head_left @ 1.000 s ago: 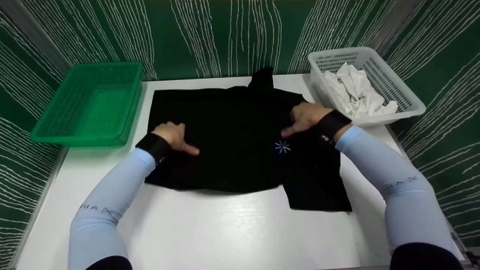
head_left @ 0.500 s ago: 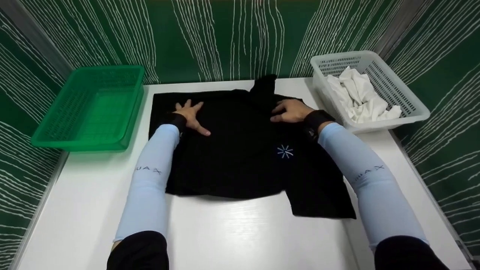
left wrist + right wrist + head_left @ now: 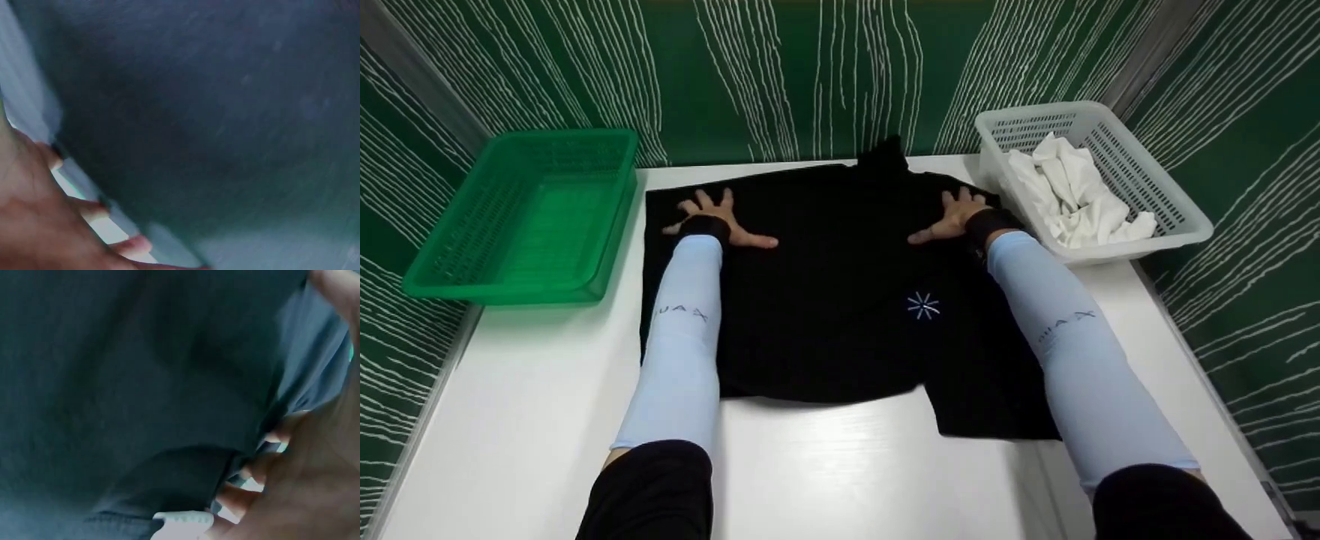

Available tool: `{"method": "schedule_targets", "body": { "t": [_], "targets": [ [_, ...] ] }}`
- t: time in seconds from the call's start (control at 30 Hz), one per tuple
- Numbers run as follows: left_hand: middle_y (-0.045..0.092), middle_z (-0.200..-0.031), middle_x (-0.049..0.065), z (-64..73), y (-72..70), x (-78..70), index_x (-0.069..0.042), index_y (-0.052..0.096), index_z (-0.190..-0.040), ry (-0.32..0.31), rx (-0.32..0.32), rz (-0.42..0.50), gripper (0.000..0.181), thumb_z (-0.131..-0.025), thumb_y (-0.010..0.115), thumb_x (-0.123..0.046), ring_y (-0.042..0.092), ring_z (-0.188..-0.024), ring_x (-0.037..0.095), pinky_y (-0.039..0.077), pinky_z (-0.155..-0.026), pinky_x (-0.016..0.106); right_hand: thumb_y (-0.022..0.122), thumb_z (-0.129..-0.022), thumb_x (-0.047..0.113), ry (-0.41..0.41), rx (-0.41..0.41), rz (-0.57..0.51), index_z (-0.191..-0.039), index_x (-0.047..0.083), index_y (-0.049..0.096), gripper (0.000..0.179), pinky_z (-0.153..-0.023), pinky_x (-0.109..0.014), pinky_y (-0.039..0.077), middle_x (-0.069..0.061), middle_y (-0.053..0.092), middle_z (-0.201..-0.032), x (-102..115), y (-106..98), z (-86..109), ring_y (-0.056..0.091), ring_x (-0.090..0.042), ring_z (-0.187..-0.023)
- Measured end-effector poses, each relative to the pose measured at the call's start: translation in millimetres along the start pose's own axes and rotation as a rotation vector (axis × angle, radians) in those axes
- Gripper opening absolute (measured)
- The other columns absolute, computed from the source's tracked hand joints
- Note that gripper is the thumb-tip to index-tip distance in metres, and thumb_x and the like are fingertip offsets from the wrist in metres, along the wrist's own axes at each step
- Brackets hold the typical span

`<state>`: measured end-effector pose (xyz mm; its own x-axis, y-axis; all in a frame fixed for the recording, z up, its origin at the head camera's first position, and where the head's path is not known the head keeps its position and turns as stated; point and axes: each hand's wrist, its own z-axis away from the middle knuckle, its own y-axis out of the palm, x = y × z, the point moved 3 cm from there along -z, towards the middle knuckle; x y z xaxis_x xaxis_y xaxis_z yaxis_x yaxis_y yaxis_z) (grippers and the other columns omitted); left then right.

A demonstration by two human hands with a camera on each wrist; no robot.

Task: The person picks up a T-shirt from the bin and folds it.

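A black shirt (image 3: 825, 300) lies spread on the white table, its collar toward the back and one sleeve pointing to the front right. A small light-blue starburst mark (image 3: 923, 306) shows on it. My left hand (image 3: 716, 219) rests on the shirt's far left part with fingers spread. On the far right part, my right hand (image 3: 952, 217) lies with its fingers spread too. In the left wrist view, the fingertips of the left hand (image 3: 45, 214) meet the dark cloth. The right wrist view shows the right hand (image 3: 309, 478) against folds of the cloth.
At the left stands a green plastic basket (image 3: 607, 255). A white perforated basket (image 3: 1166, 187) at the back right holds crumpled white cloth (image 3: 1080, 199). Green walls (image 3: 780, 82) with white streaks enclose the white table (image 3: 825, 472) on three sides.
Both hands have moved toward the shirt's far edge and spread apart; the right hand's fingers have straightened. The shirt's upper left and upper right parts have shifted outward.
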<state>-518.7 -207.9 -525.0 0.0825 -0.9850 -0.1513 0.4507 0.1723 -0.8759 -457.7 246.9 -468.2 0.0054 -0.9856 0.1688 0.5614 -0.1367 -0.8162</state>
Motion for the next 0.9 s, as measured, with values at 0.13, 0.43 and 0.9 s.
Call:
{"method": "schedule_targets", "body": {
  "t": [0.13,0.43,0.9],
  "targets": [
    [-0.029,-0.185,0.025,-7.6,4.4,4.4,-0.035,-0.020,-0.179,0.003,0.013,0.017,0.181,-0.043,0.068,-0.117,-0.016,-0.168,0.069,0.014,-0.114,0.103,0.066,-0.092,0.084,0.050,0.025,0.028,-0.178,-0.003,-0.005,0.141,-0.138,-0.076,0.019,-0.045,-0.004,-0.181,7.7,-2.3,7.7,0.005,-0.066,-0.169],
    [0.009,-0.184,0.038,38.1,-2.7,-11.9,-0.010,0.019,-0.181,0.192,-0.204,-0.080,0.136,-0.085,0.081,-0.084,0.013,-0.169,0.065,0.032,-0.119,0.093,0.077,-0.096,0.069,-0.155,-0.314,0.194,-0.171,-0.002,0.035,0.112,-0.120,-0.078,0.045,-0.040,0.036,-0.172,13.5,11.1,11.4,0.042,-0.064,-0.154],
    [0.080,-0.105,0.003,236.3,58.3,-5.0,-0.016,0.081,-0.110,0.701,0.060,-0.158,0.060,-0.073,0.101,-0.059,0.072,-0.097,0.024,0.063,-0.091,0.049,0.108,-0.065,0.045,-0.527,-0.154,0.161,-0.122,0.019,0.075,0.071,-0.084,-0.048,0.065,-0.002,0.077,-0.111,-20.1,86.7,179.5,0.073,-0.021,-0.098]
  ]
}}
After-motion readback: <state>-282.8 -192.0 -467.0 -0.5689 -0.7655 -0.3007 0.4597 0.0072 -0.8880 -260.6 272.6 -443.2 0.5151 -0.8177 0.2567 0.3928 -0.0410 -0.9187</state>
